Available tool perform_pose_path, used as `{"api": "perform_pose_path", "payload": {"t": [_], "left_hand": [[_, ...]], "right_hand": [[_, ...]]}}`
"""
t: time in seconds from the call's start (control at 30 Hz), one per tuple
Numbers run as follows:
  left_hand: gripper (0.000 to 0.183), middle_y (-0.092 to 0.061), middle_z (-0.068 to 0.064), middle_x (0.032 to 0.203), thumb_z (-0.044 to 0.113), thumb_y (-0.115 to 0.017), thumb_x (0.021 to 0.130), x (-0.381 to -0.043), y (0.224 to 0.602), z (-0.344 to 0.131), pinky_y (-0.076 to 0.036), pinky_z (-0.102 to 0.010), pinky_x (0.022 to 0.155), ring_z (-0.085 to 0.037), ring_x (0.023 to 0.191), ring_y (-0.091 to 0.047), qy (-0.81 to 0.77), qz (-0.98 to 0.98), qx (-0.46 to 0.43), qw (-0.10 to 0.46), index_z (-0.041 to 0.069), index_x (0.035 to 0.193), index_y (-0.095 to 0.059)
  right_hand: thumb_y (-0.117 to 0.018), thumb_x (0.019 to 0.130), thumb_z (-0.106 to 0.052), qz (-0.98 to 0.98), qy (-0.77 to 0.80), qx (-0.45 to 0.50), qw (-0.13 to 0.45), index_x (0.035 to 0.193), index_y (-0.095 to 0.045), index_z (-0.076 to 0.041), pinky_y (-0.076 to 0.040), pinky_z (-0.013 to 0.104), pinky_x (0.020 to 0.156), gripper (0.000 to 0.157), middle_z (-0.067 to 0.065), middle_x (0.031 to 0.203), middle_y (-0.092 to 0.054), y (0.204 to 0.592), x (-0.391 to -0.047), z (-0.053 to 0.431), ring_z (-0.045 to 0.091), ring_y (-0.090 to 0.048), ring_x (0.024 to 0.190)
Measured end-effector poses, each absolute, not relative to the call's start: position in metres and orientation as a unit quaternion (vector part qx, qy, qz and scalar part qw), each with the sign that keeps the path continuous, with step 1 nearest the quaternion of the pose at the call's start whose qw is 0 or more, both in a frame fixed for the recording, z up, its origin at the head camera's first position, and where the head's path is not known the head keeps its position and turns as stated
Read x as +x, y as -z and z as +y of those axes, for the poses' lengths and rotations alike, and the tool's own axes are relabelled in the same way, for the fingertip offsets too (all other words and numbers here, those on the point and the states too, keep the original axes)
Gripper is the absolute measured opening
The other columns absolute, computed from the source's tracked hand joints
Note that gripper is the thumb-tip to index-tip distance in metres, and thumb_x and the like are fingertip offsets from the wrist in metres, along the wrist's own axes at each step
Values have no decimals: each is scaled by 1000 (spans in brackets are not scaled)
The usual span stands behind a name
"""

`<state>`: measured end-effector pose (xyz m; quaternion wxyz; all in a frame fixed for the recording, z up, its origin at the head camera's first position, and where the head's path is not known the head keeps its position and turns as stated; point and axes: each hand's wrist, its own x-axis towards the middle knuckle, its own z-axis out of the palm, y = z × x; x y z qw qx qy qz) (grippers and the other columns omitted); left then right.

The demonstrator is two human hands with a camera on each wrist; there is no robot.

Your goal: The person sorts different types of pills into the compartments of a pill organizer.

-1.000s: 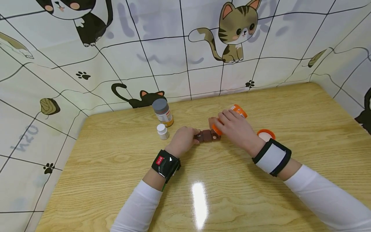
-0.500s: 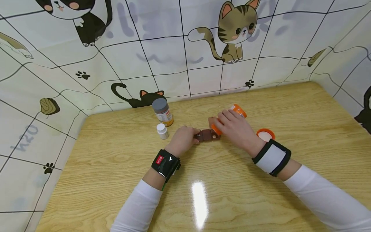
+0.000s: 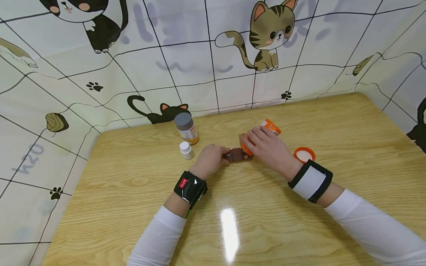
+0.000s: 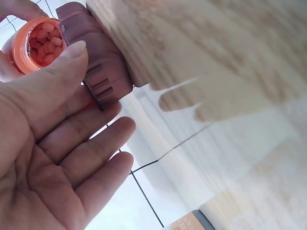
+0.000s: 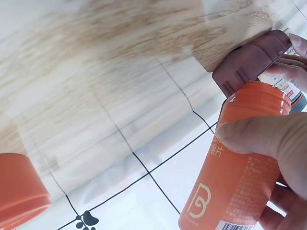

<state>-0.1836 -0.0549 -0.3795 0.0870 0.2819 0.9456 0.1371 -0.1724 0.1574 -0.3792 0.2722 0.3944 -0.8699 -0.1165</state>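
Note:
A brown, translucent pill organizer (image 3: 237,155) lies on the table, its left end between the thumb and fingers of my left hand (image 3: 209,162). My right hand (image 3: 271,149) grips an orange pill bottle (image 5: 230,167), tilted with its uncapped mouth right at the organizer's right end. Through that mouth, in the left wrist view, several orange tablets (image 4: 47,44) show inside. A pale tablet (image 3: 246,156) shows in the organizer's right compartment. The bottle's orange cap (image 3: 304,149), white inside, lies upturned near my right wrist.
Left of the organizer stand a small white bottle (image 3: 186,150) and, behind it, a grey-capped bottle (image 3: 188,130) with yellowish contents. The wooden table (image 3: 133,192) meets a cat-patterned sheet (image 3: 186,74) at the back.
My right hand has shifted slightly left with the orange bottle, and more of the cap shows beside the wrist. My left hand and the organizer stay in place.

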Motion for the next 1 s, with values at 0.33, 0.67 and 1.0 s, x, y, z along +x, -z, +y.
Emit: {"api": "perform_pose_path", "payload": {"t": [0.33,0.67,1.0], "left_hand": [[20,-63,2,83,18,-70,81,-184,379,-55,-43,-27,65,-12,70,-51,-139,945,283,85,12,100,-67],[21,-63,2,84,20,-69,82,-183,378,-55,-42,-27,66,-12,71,-50,-134,945,280,97,12,102,-67],[18,-61,2,81,20,-70,82,-185,378,-54,-42,-27,64,-13,71,-50,-125,947,281,95,12,98,-66]], "right_hand": [[-69,76,3,-876,103,390,264,118,-55,-1,-38,43,96,44,16,107,-54,378,-171,157,32,-46,105],[-75,73,-6,-944,-142,270,122,120,-53,-1,-43,50,88,52,20,115,-55,363,-158,166,35,-49,105],[-78,72,-9,-865,-471,172,8,119,-51,-3,-47,46,86,55,14,113,-57,358,-119,160,26,-54,102]]}}
